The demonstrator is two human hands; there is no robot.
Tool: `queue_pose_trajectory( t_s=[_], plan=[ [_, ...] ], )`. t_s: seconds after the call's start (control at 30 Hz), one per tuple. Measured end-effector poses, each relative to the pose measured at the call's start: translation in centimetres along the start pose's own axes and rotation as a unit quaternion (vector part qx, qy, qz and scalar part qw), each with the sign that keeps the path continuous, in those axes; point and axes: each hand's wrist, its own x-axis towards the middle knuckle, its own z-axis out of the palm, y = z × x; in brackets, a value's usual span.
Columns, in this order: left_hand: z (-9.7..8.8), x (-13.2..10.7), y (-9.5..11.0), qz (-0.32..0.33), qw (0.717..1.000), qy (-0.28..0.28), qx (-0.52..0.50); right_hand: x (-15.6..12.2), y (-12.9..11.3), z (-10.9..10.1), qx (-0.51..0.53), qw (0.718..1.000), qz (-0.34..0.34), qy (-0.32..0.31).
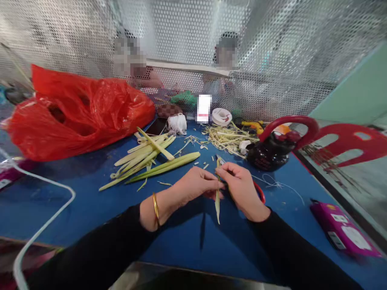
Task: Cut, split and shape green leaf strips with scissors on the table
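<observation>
Right now my left hand and my right hand are both pinching a thin pale-green strip, its pointed end reaching toward me over the blue table, with long green stalks lying to my left and the red plastic bag bulging just beyond them!

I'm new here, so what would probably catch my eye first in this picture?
Probably the big, crumpled red plastic bag on the left of the blue table. Next, near the middle, the left hand and right hand hold a slim, pale strip. Long greenish leaves lie loosely between bag and hands.
</observation>
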Motion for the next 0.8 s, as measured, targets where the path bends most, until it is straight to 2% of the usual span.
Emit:
queue_pose_trajectory(
  t_s=[0.13,0.2,0.27,0.3,0.37,0.43,0.53,0.63,0.8],
  plan=[
    [-0.2,0.5,-0.4,0.004,0.998,0.061,-0.029,0.6,-0.7,-0.8,0.009,0.998,-0.031,0.059],
    [-0.3,0.5,-0.2,0.001,0.992,0.091,-0.084,0.8,-1.0,-1.1,0.024,0.992,-0.044,0.119],
    [-0.6,0.5,0.2,0.001,0.985,0.099,-0.139,0.9,-1.2,-1.2,0.029,0.986,-0.047,0.156],
    [-0.7,0.5,0.4,0.005,0.982,0.098,-0.162,0.8,-1.2,-1.3,0.02,0.987,-0.042,0.152],
    [-1.0,0.5,0.5,0.017,0.976,0.096,-0.196,0.6,-1.2,-1.2,-0.018,0.995,-0.02,0.094],
    [-1.1,0.6,0.5,0.029,0.968,0.119,-0.217,0.4,-1.1,-1.1,-0.048,0.999,0.017,0.0],
    [-0.9,0.7,0.4,0.068,0.966,0.149,-0.201,0.1,-1.0,-0.8,-0.042,0.994,0.042,-0.088],
    [-0.5,0.7,0.5,0.101,0.971,0.162,-0.144,0.0,-1.0,-0.7,-0.061,0.992,0.005,-0.108],
    [-0.1,0.7,0.4,0.139,0.959,0.226,-0.101,-0.3,-1.5,-0.9,-0.154,0.979,-0.07,-0.114]
  ],
)
